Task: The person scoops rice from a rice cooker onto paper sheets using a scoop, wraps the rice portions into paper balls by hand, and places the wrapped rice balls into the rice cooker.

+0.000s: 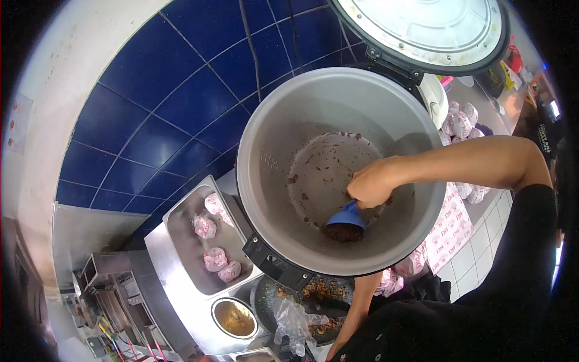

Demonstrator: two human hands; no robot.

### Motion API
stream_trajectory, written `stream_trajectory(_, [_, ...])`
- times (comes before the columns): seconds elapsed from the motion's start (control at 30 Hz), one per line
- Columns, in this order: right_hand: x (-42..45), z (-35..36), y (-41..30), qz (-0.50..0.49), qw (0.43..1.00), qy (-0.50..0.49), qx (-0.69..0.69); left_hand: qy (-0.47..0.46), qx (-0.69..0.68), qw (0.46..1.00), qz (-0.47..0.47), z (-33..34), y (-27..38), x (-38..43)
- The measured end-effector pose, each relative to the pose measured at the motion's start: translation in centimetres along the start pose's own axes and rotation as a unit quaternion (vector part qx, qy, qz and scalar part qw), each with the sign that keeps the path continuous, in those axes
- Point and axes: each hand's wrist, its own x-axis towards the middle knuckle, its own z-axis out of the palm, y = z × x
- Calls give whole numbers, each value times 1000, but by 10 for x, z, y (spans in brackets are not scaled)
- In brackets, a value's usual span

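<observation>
My right hand (pixel 371 183) reaches into a large round metal cooker pot (pixel 339 99) and grips the handle of a blue plastic scoop (pixel 346 219). The scoop lies low against the pot's inner wall, over a clump of dark brown food (pixel 344 232). Dark bits stick to the pot's bottom and lower wall. The pot's hinged lid (pixel 434 27) stands open at the upper right. My left forearm (pixel 357 307) passes beneath the near rim of the pot, which hides my left hand.
A steel tray (pixel 181 253) with several paper-wrapped bundles and a round container of yellowish food (pixel 234 318) stand at the left. Below the pot, a dark pan (pixel 267 312) holds brown crumbs and a clear plastic glove (pixel 294 323). Printed wrapping paper (pixel 450 231) and more bundles (pixel 461 124) lie right.
</observation>
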Motion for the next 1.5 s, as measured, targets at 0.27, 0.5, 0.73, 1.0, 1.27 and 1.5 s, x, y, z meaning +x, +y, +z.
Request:
stream_trajectory(0.27, [-5, -16, 48, -115, 986, -66, 98, 8, -86, 996, -33, 7, -7, -2])
stream_trajectory(0.5, [-19, -41, 87, 7, 914, -169, 368, 5, -191, 977, -96, 7, 1, 2])
stream_trajectory(0.73, [-29, -61, 104, 139, 983, -42, 111, 2, -24, 1000, -14, 9, -8, -4])
stream_trajectory(1.0, [15, -14, 81, 86, 996, 14, 18, -13, 76, 997, 10, 11, -16, -8])
stream_trajectory(1.27, [33, 11, 47, 39, 996, -47, 65, -11, -22, 1000, -10, 10, -18, -4])
stream_trajectory(1.5, [56, -1, 58, 5, 926, -141, 350, -43, -27, 998, -48, 0, -7, -5])
